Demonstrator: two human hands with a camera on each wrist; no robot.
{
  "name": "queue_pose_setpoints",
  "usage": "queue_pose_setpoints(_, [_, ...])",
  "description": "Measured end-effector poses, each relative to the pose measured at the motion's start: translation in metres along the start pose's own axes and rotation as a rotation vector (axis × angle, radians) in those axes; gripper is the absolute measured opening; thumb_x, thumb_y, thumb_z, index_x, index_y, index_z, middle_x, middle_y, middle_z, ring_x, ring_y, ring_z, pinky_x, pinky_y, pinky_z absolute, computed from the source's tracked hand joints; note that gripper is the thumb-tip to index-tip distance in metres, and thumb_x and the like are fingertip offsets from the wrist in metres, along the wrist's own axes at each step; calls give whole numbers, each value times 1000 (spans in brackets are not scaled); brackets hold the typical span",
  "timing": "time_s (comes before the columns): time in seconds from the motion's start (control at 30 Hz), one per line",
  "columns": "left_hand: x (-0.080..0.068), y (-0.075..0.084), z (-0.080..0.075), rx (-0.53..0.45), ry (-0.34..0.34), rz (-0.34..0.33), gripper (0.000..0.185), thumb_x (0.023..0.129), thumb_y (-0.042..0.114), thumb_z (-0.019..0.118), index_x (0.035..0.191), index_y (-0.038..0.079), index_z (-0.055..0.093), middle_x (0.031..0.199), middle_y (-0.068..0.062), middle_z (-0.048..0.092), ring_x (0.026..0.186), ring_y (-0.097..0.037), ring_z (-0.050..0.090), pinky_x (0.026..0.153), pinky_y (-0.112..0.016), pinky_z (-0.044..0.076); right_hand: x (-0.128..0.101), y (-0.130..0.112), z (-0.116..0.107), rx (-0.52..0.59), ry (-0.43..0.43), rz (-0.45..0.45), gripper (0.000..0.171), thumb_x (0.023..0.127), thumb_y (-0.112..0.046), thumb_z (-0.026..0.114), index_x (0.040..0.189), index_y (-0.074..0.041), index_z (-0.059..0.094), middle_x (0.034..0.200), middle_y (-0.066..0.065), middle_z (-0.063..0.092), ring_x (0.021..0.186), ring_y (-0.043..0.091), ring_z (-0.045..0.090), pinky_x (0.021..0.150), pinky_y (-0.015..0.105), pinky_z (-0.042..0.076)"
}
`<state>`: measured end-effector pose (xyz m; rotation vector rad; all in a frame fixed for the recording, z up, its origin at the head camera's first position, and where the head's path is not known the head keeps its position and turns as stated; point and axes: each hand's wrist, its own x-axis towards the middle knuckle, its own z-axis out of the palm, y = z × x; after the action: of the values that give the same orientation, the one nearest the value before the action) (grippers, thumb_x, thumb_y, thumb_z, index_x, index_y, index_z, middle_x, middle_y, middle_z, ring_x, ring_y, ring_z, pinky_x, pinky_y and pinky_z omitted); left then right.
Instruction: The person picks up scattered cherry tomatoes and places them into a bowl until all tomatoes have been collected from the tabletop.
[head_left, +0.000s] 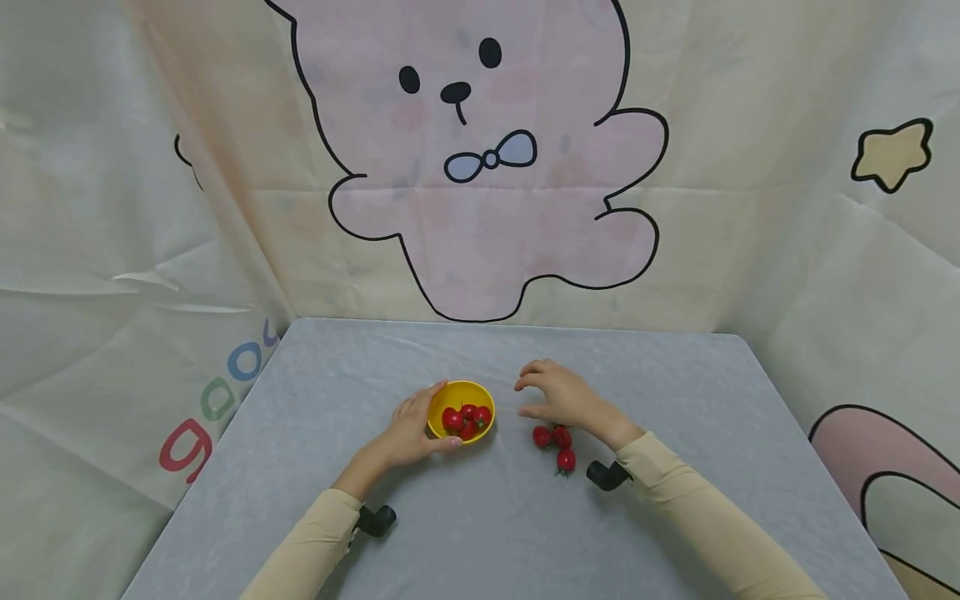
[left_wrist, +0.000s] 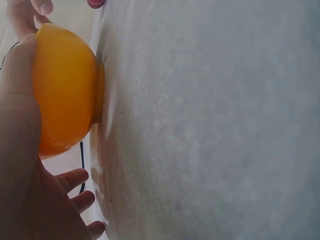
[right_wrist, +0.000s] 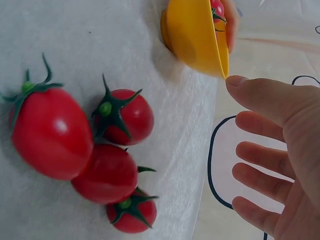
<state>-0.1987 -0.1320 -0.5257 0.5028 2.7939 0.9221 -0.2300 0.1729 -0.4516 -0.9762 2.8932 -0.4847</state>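
Grey cloth-covered counter point(head_left: 675, 500) | round yellow plastic bowl point(head_left: 461, 410) at centre holds red cherry tomatoes point(head_left: 467, 419) | left hand point(head_left: 408, 433) cups bowl at 9 o'clock | right hand point(head_left: 558, 396) relaxed, empty, above loose red cherry tomatoes point(head_left: 555, 446) at 3 o'clock

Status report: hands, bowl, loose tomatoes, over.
Left hand grips yellow bowl. Right hand open, empty, above loose tomatoes. Nothing in the way.

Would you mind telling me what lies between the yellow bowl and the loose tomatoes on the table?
Nothing: in the head view only bare grey tablecloth separates the yellow bowl from the loose tomatoes.
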Motion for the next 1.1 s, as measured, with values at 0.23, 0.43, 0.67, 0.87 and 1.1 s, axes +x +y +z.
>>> queue_pose_setpoints(0.23, [0,0,0,10,2,8,108,77,64,73,159,22,17,163,-9,31,149,-37,26,121,-64,17,-7,7,3,-2,2,0,37,84,-35,78,113,-13,73,125,7,64,115,27,58,100,46,52])
queue_pose_setpoints(0.43, [0,0,0,13,3,7,107,77,64,73,159,23,17,163,-9,31,149,-36,26,122,-63,17,-17,12,6,0,16,7,36,84,-35,78,112,-13,73,123,6,64,113,26,58,95,45,53])
queue_pose_setpoints(0.67, [-1,0,-2,2,-3,4,107,77,62,74,159,24,17,163,-8,30,150,-36,26,122,-63,16,-27,18,7,30,21,29,37,84,-34,78,113,-12,73,123,7,64,117,27,57,99,48,52])
queue_pose_setpoints(0.87, [0,-2,0,13,3,15,107,77,64,73,159,23,17,163,-8,30,150,-36,26,121,-63,17,-33,25,10,14,32,67,39,83,-36,79,114,-13,73,125,7,64,119,28,57,100,48,52])
queue_pose_setpoints(1.1, [0,-3,0,12,7,20,107,77,64,73,159,23,17,162,-9,31,149,-36,26,121,-64,17,-38,33,10,22,57,68,39,83,-35,79,113,-12,72,126,8,64,120,29,57,99,48,52])
